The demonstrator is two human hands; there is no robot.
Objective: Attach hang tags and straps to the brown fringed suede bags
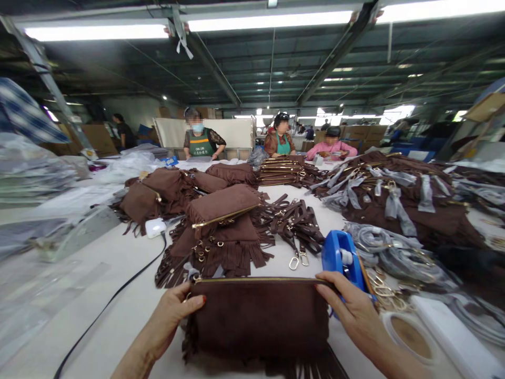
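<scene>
A dark brown fringed handbag (260, 321) is stretched between my two hands near the table's front edge, its gold zipper along the top. My left hand (171, 310) grips the upper left corner, thumb on the front face. At the upper right corner, my right hand (347, 300) pinches the zipper end between thumb and fingers. Fringe hangs at the bag's left side and bottom. Just beyond it lies a stack of similar brown bags (229, 202) with gold rings. Brown straps with clasps (295, 226) are heaped to the right of that stack.
A blue tape dispenser (335, 250) stands beside my right hand. Rightward lie plastic-wrapped straps (394, 258), a tape roll (408, 337) and a white box (453, 337). A white device (155, 227) trails a black cable on the left. Several people work across the table.
</scene>
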